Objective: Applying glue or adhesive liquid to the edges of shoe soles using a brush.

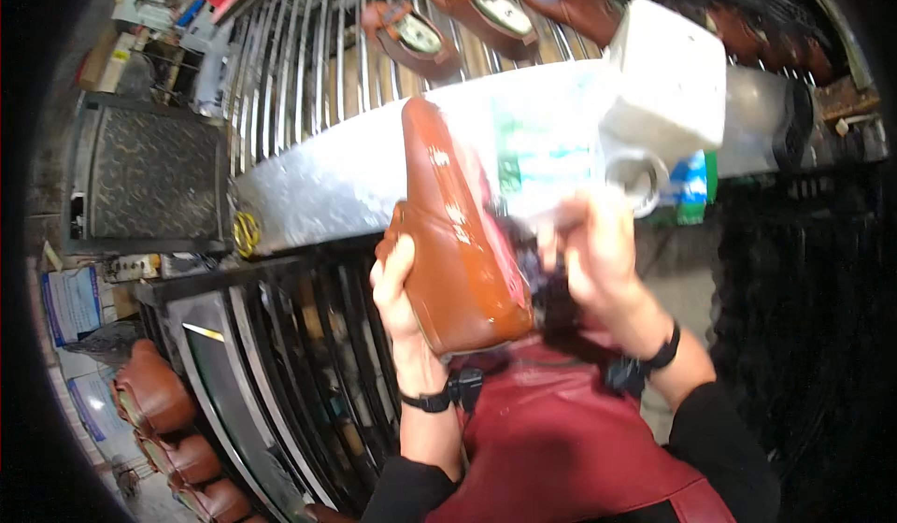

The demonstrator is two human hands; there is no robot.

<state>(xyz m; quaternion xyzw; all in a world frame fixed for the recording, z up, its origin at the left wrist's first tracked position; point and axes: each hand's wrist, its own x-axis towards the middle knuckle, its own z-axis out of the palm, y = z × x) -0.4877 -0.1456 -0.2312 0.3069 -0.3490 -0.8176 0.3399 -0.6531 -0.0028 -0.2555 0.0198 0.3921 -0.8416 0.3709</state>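
A glossy brown leather shoe (444,252) stands on end in front of me, toe up and heel near my apron. My left hand (396,289) is closed round its left side near the heel. A strip of pink shows along the shoe's right edge, and most of its underside is turned away. To the right of that edge is my right hand (603,257), raised with bent fingers. Motion smears those fingers, so I cannot make out whether they hold anything.
A pale metal counter (308,182) runs beyond the shoe, with a white block-shaped container (665,74) and a roll of tape (635,179) on it. Several brown shoes (481,14) lie on the metal bar rack (322,56) behind. More brown shoes (159,392) sit at lower left.
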